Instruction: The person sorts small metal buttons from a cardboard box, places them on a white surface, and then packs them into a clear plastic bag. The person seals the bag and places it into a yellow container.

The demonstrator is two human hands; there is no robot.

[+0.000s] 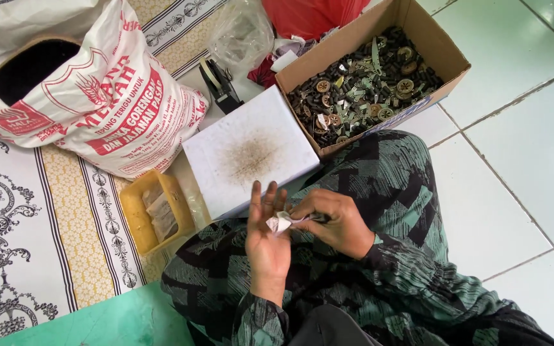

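My left hand (pixel 266 236) is held palm up over my lap, fingers stretched toward the white board. A small crumpled piece of white paper (pixel 281 222) lies against its palm. My right hand (pixel 336 221) is curled beside it, its fingertips pinching the edge of that paper. Both sleeves are dark green with a black pattern. A white square board (pixel 251 150) with a brownish stain in its middle lies just beyond my fingers.
An open cardboard box (pixel 440 41) of several small dark parts and little wheels stands at the upper right. A large white and red sack (pixel 97 96) is at the upper left. A yellow tray (pixel 137 214) sits left of the board. White floor tiles lie to the right.
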